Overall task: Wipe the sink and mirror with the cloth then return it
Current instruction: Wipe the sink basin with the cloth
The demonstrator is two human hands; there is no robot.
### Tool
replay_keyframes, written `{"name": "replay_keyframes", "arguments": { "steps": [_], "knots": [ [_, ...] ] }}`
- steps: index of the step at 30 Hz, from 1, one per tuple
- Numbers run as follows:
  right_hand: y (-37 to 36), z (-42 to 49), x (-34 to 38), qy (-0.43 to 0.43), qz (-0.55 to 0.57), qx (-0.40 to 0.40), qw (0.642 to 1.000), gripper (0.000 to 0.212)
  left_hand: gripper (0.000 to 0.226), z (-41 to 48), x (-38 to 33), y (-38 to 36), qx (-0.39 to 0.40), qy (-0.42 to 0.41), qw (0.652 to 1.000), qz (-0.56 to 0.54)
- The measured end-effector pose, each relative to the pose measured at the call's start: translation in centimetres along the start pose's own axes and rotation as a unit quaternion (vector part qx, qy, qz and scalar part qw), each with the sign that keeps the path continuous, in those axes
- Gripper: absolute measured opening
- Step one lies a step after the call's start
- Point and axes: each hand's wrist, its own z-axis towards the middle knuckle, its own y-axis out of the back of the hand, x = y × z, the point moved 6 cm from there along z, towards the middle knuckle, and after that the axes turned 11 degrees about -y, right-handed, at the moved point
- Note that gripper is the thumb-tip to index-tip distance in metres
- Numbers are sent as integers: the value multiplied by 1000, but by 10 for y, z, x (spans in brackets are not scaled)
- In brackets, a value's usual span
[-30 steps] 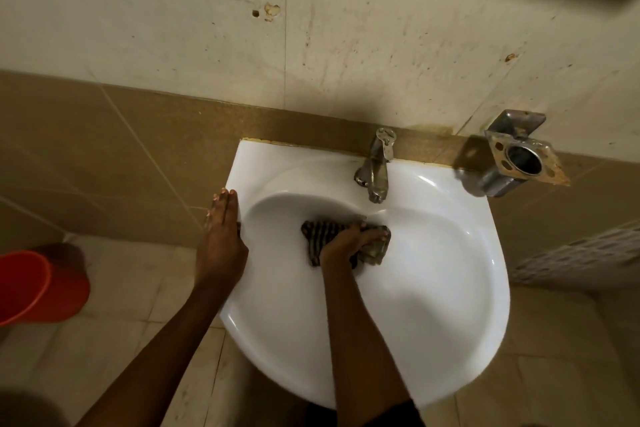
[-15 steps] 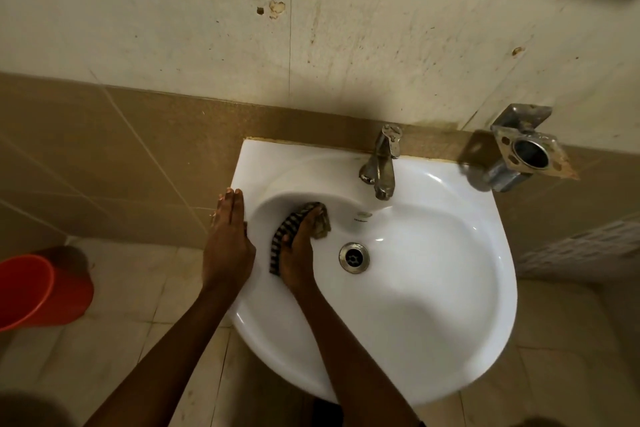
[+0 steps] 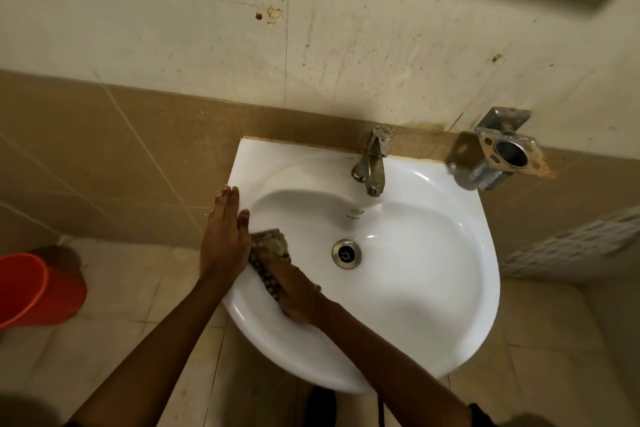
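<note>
The white wall sink [image 3: 436, 291] fills the middle of the head view. My right hand [image 3: 294, 289] holds a dark striped cloth [image 3: 272, 243] against the basin's left inner wall, near the rim. The hand covers most of the cloth, and both are motion-blurred. My left hand [image 3: 225, 229] rests flat on the sink's left rim with straight fingers pointing at the wall. The two hands lie side by side, almost touching. No mirror shows in this view.
A metal tap [image 3: 372, 166] stands at the back of the sink and the drain [image 3: 347, 253] sits mid-basin. A rusty metal holder [image 3: 509, 152] juts from the wall at right. A red bucket [image 3: 34, 288] stands on the tiled floor at left.
My right hand has swept the cloth from under the tap to the basin's left wall and down toward the near rim, uncovering the drain. My left hand stayed on the rim.
</note>
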Motion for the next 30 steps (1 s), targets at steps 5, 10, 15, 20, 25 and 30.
{"name": "replay_keyframes", "arguments": {
  "steps": [5, 10, 15, 20, 25, 30],
  "knots": [
    [29, 20, -89, -271, -36, -145, 951, 75, 50, 4, -7, 0, 0, -2, 1000, 11],
    [18, 14, -46, -241, 23, -111, 964, 60, 51, 4, -2, 2, -1, 2, 1000, 12],
    [38, -89, 5, -104, 96, 132, 981, 46, 49, 4, -5, -3, -2, -6, 1000, 7],
    [138, -110, -160, -149, -203, -12, 968, 45, 49, 7, -5, 0, -18, -4, 1000, 10],
    [112, -86, -159, -299, -270, -46, 914, 55, 49, 5, 0, -3, -17, 3, 1000, 12],
    [4, -28, -12, -190, 64, 27, 979, 48, 47, 11, 2, 1, -24, -15, 1000, 11]
  ]
}}
